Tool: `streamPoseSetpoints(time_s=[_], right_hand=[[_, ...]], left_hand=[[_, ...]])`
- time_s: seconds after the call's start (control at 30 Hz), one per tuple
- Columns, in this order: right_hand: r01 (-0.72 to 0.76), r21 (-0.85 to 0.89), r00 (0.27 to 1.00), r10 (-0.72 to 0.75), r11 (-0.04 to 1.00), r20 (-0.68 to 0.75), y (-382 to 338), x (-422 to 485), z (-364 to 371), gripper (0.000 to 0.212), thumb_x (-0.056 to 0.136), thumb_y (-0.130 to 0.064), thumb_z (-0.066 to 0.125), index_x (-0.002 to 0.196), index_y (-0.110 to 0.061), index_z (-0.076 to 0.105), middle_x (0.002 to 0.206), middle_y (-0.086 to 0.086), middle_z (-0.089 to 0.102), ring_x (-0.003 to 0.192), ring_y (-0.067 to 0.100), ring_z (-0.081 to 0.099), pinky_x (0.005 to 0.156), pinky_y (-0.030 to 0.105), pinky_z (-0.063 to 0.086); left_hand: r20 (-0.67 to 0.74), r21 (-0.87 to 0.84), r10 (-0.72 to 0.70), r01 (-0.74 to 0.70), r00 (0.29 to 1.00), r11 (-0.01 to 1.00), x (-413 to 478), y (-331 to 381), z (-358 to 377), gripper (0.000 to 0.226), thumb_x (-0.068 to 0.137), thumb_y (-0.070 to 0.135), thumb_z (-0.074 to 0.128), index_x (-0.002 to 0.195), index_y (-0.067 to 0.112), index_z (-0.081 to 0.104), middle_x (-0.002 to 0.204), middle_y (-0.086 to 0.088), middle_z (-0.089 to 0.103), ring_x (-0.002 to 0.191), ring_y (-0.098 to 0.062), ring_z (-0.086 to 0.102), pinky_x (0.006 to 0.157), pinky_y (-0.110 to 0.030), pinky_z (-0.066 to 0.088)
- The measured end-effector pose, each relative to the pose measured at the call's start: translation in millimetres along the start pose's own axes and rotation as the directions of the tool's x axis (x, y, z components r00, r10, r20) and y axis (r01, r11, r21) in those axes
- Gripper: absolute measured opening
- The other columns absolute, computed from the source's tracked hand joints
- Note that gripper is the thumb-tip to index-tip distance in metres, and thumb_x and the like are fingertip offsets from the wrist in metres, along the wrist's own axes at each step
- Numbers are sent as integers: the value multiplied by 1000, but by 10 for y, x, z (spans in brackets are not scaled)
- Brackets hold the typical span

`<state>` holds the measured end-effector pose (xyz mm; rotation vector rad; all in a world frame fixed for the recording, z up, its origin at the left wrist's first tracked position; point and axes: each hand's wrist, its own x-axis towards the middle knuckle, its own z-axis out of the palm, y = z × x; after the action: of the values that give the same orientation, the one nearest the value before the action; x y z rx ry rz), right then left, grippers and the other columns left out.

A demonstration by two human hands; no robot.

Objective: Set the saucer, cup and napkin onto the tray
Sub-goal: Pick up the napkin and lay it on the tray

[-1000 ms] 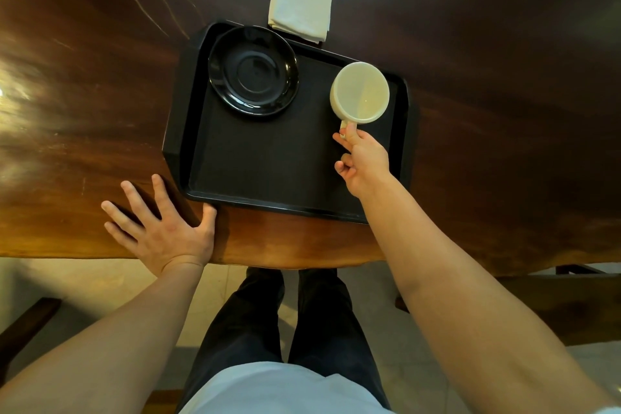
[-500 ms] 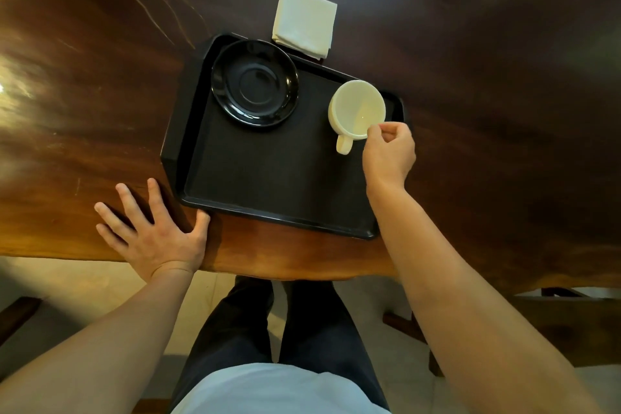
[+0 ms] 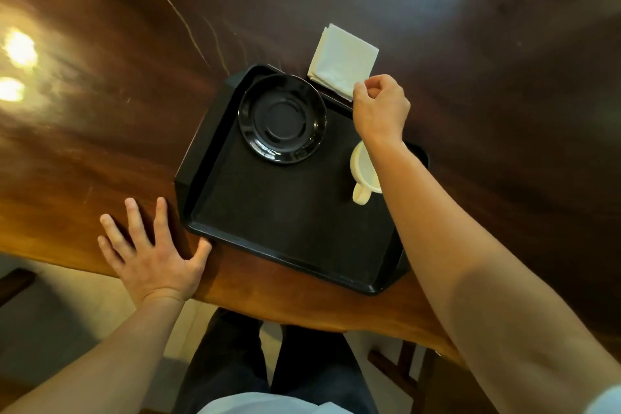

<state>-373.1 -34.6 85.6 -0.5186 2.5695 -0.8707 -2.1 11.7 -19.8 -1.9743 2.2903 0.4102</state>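
Observation:
A black tray [image 3: 285, 222] lies on the dark wooden table [image 3: 100, 151]. A glossy black saucer [image 3: 282, 118] sits in the tray's far left corner. The cream cup [image 3: 362, 171] stands on the tray's right side, handle toward me, partly hidden by my right forearm. A folded white napkin [image 3: 342, 57] lies on the table just beyond the tray's far edge. My right hand [image 3: 381, 107] hovers over that edge, thumb and forefinger pinched on the napkin's near corner. My left hand [image 3: 151, 259] rests flat on the table, fingers spread, thumb against the tray's near left corner.
The table's near edge runs just below the tray, with my legs and a pale floor under it. A wooden stool or bench frame [image 3: 403, 366] shows at lower right. Lamp reflections glare on the table at far left.
My right hand has let go of the cup, which stays on the tray, and reached forward to the napkin's corner. The left hand has stayed put.

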Motion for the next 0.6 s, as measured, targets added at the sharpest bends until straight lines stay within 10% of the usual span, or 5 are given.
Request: streamPoseSetpoints(time_s=[0.6], right_hand=[[-330, -87, 939, 336, 940, 66, 33, 666, 407, 66, 74, -37, 86, 125, -11, 54, 126, 9, 57, 118, 28, 55, 90, 37, 53]], left_hand=[[28, 21, -19, 19, 999, 1000, 18, 17, -10, 100, 78, 76, 38, 160, 19, 34, 172, -17, 15, 159, -46, 3, 126, -61, 1]])
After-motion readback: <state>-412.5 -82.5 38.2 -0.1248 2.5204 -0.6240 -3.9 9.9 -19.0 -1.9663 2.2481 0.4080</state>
